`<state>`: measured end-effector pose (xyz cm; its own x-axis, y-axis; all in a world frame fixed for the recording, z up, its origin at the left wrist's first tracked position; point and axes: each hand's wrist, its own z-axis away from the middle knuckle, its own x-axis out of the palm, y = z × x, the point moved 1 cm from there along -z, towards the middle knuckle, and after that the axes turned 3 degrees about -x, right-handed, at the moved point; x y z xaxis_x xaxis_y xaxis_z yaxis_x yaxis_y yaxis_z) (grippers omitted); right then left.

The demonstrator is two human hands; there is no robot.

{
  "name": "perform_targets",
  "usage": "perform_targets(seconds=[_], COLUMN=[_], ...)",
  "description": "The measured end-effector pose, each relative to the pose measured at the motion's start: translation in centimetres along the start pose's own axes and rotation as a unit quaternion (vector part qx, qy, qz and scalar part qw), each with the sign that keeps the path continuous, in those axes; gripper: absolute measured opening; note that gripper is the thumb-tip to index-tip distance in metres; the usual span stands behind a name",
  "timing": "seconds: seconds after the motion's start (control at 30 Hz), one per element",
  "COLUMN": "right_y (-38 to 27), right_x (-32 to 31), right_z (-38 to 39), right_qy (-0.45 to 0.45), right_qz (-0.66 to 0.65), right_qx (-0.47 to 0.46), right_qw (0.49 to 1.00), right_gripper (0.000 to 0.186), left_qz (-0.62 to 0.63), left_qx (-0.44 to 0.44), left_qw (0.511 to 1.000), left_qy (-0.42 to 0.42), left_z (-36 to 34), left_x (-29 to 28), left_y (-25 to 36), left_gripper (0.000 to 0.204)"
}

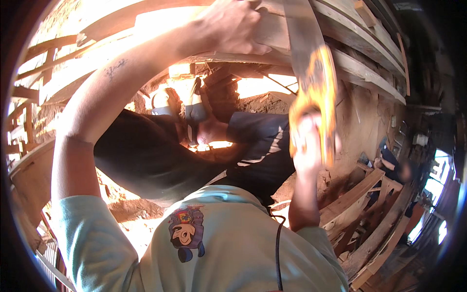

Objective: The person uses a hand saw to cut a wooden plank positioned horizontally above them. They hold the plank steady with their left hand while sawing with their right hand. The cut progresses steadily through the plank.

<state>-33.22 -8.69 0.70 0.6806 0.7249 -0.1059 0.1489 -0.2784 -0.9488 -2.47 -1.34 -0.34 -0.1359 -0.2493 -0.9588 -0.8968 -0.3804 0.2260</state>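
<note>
Your right hand [307,138] is closed around the handle of the saw [315,82]; your left hand [231,27] lies on the board [273,31], fingers partly bent, grip unclear. The blade crosses the board near that hand. A skipping blade could cut it; a shifting board could cause binding. Your legs [146,155], below, risk a slip.

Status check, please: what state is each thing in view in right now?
Board: intact or cut, cannot tell
Saw: held, blade at the board, motion-blurred
Left hand: on the board, left of the blade
Right hand: closed on the saw's handle, blurred
Black cord: hanging down the shirt
Shirt: worn
Dark trousers: worn, legs bent
</note>
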Motion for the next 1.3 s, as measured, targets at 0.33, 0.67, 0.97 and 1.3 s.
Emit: perform_targets(seconds=[0.33,0.67,0.97,1.3], right_y=[1.8,-0.3,1.8,-1.6], right_x=[-4.5,-3.2,0.2,-4.3], right_z=[8.4,5.1,-2.9,8.4], right_qy=[0.012,-0.039,0.021,0.044], right_qz=[0.094,0.219,-0.023,-0.082], right_qx=[-0.008,-0.060,-0.040,0.058], right_qw=[0.996,0.973,0.999,0.994], right_gripper=[0.005,0.008,0.006,0.006], left_qz=[0.053,-0.006,-0.082,0.004], left_qx=[0.050,-0.009,0.053,0.022], left_qw=[0.996,1.000,0.994,1.000], left_qy=[0.050,0.005,0.053,0.009], left_z=[0.6,0.9,0.2,0.4], left_x=[1.2,-1.7,1.9,0.0], left_y=[-1.2,-0.1,-0.3,0.0], left_gripper=[0.077,0.082,0.094,0.093])
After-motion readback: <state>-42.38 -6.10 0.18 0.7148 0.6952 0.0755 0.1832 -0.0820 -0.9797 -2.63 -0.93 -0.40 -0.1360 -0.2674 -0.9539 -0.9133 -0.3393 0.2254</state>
